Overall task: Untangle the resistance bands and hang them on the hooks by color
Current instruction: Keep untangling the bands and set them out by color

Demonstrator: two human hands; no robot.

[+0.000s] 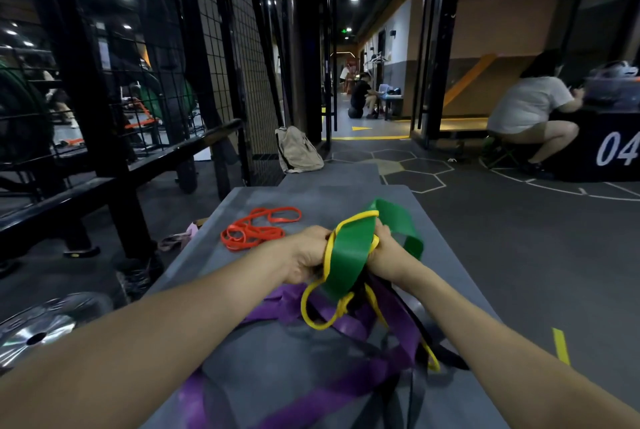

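A tangle of bands sits on the grey bench (263, 200) in front of me. My left hand (306, 253) and my right hand (384, 248) both grip the wide green band (346, 255), lifted above the pile, with a thin yellow band (313, 321) looped around it. Wide purple bands (346, 390) and black bands (433, 349) trail below, knotted with the yellow one. A thin orange band (256, 229) lies apart in a loose coil at the bench's far left. No hooks are in view.
A black wire-mesh rack (221, 57) stands on the left. A beige backpack (298, 149) leans beyond the bench. A weight plate (38, 324) lies on the floor at the lower left. One person sits at the right (533, 109), another down the corridor (362, 94).
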